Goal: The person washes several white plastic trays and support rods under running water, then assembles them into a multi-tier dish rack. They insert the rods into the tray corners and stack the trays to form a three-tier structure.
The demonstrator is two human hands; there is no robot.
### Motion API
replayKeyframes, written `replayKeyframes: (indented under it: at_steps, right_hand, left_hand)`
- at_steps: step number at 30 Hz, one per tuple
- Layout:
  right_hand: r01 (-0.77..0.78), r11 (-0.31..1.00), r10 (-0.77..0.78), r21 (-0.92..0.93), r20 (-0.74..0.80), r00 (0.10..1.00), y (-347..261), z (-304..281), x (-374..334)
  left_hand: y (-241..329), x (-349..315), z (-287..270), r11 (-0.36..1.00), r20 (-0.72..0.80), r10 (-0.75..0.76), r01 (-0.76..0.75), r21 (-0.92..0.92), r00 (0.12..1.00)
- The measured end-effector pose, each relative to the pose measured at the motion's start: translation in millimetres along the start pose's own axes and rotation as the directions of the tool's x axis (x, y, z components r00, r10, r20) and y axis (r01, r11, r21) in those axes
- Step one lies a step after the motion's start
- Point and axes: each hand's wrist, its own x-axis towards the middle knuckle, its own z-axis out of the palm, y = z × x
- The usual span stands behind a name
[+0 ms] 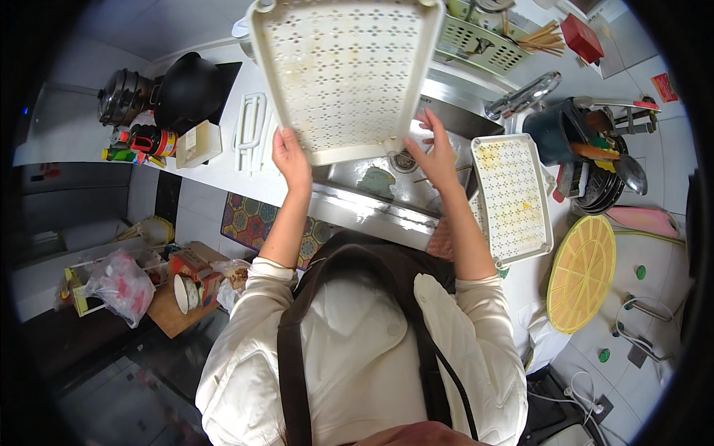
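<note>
A large white perforated plastic shelf tray (346, 74) with yellowish stains is held up above the sink. My left hand (292, 161) grips its lower left corner, with the thumb along the edge and part of the fingers hidden behind. Beside the lower right corner is my right hand (436, 154), fingers apart; its thumb is close to the tray's edge, and I cannot tell whether it touches. Below, the steel sink (349, 186) holds a greenish cloth-like piece (376, 182) near the drain. A second, smaller-looking perforated tray (515, 201), also stained, lies right of the sink.
White frame parts (251, 132) lie on the left counter, near a lidded box (198, 144) and a black wok (190, 91). The faucet (528, 95) arches behind the sink. Rightward stand a dark bucket (554, 132) with utensils and a round yellow board (582, 275).
</note>
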Motion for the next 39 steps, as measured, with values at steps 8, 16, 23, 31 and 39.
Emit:
replayKeyframes:
  at_steps: [8, 16, 23, 31, 39]
  right_hand:
    - [-0.201, 0.979, 0.195, -0.022, -0.152, 0.969, -54.1, 59.2, 18.0]
    - [-0.298, 0.773, 0.044, -0.559, -0.423, 0.905, -24.7, 93.0, -39.2]
    - [-0.372, 0.784, 0.009, -0.496, -0.591, 0.807, -9.8, 104.6, -54.1]
    - [-0.366, 0.863, 0.504, 0.349, -0.648, 0.571, 26.4, 142.8, -89.7]
    - [-0.414, 0.465, 0.879, 0.783, -0.353, 0.319, 24.8, 212.7, -133.2]
  left_hand:
    - [-77.5, 42.5, -39.8, 0.934, 0.256, -0.154, 0.056, 0.353, 0.954]
    - [-144.0, 61.6, -134.7, 0.555, 0.318, -0.232, -0.143, 0.819, 0.919]
    - [-159.2, 93.6, -182.4, 0.540, 0.328, -0.053, -0.249, 0.804, 0.943]
    - [-151.9, 81.2, -185.6, 0.574, 0.533, 0.005, -0.439, 0.691, 0.846]
    - [-145.4, 71.5, -194.4, 0.623, 0.561, 0.094, -0.488, 0.612, 0.822]
